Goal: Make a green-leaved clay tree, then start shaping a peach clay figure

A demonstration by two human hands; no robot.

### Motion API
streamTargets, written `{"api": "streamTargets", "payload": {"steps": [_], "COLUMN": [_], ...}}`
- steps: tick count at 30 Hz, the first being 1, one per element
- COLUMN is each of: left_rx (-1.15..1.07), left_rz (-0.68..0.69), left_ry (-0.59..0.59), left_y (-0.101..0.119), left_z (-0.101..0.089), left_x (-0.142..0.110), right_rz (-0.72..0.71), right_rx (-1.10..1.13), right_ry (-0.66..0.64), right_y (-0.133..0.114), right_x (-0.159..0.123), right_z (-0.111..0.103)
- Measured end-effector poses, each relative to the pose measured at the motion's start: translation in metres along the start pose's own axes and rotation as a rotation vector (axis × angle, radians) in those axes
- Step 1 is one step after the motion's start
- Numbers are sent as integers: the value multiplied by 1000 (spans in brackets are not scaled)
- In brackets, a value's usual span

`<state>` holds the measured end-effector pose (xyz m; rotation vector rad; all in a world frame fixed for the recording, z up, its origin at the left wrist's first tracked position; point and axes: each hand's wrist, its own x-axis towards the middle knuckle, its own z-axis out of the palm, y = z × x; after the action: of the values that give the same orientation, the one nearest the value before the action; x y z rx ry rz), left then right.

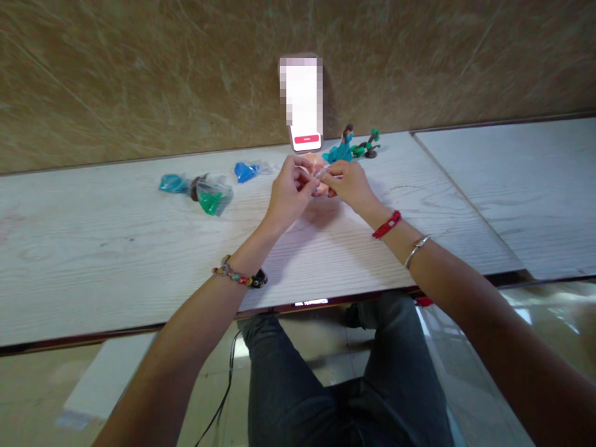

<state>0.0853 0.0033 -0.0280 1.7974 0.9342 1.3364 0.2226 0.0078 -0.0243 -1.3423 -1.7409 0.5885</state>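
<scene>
Over the white wooden table, my left hand (292,189) and my right hand (351,184) meet with fingertips pinched together. Between them is a small clear plastic bag of peach-coloured modelling clay (321,188), gripped near its top by both hands. Fingers cover part of the bag, and whether its mouth is open cannot be made out. Just beyond my right hand stands a small clay figure (343,149) in a teal dress with dark hair. Beside it is a brown and green clay tree (372,144).
A phone (306,105) with a lit screen leans against the brown marbled wall (139,81). To the left lie bags of blue clay (246,172), teal clay (173,183) and green clay (210,202), plus a brown lump (194,189). The table's front edge is above my legs.
</scene>
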Motion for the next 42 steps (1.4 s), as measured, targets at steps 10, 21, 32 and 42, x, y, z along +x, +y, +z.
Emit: {"api": "streamTargets", "payload": {"steps": [10, 21, 32, 42], "left_rx": [-128, -5, 29, 2], "left_rz": [102, -15, 164, 20], "left_ry": [-168, -80, -244, -108], "left_y": [-7, 0, 0, -2], "left_z": [-5, -3, -9, -7], "left_x": [-1, -1, -6, -1], "right_rz": [117, 99, 106, 91], "right_rx": [85, 4, 6, 134], "right_ry": [-95, 16, -170, -100], "right_y": [4, -1, 2, 6], "right_x": [0, 1, 1, 3], "right_z": [1, 2, -7, -5]}}
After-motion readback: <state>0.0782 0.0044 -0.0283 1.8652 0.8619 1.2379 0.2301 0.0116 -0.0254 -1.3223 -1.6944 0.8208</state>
